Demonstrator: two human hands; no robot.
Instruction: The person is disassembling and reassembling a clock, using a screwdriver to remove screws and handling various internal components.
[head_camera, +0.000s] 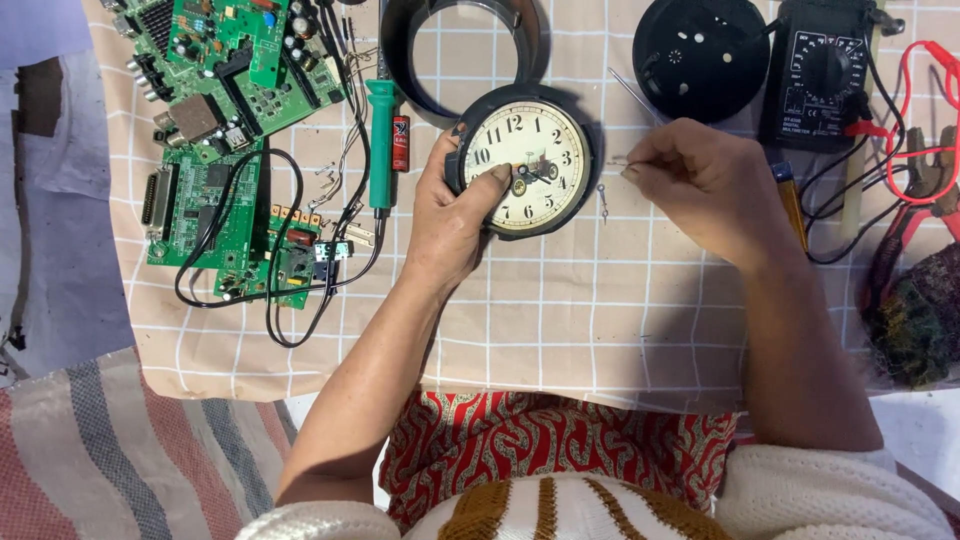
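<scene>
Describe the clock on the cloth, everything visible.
The round clock has a black rim and a cream dial with black numerals, dark hands and a small picture near the centre. It has no front cover and lies face up on the checked cloth. The left hand grips its left edge, thumb on the dial. The right hand pinches a thin metal piece beside its right edge, not touching it.

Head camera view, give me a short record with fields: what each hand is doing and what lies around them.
left hand: left hand holds the round clock, thumb on its dial
right hand: right hand pinches a thin metal pin beside the clock's right edge
surface: checked cloth
left of clock: green soldering iron, green circuit boards
above clock: black ring, black round cover
right: black multimeter, red leads
</scene>
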